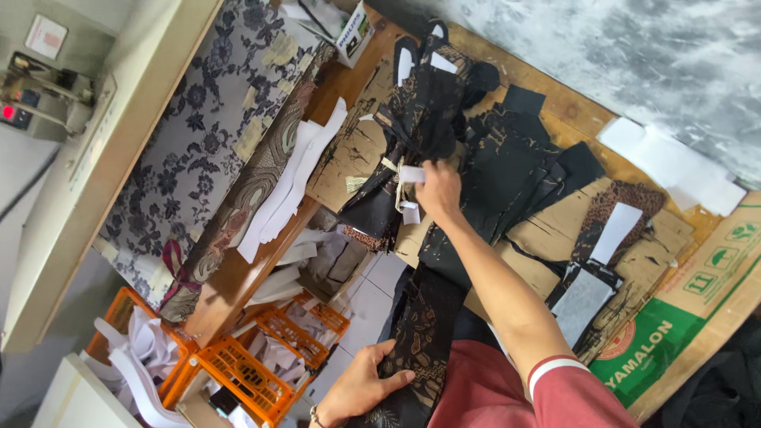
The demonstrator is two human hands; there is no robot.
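Black patterned cloth strip [420, 333], draped off desk [238, 277] near edge: flattened under spread left hand [361, 388]; right hand [438, 190] fingertips pinching white tag [411, 173]; best kept taut.

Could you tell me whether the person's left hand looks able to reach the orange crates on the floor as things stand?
Probably yes. The left hand rests on a strip of black patterned cloth at the lap, close to the orange crates, with nothing visible between; it would have to let the cloth go.

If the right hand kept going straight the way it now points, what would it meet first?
The right hand already touches a small white tag; straight beyond lies the bundle of black patterned fabric pieces, probably met first, though depth is unclear.
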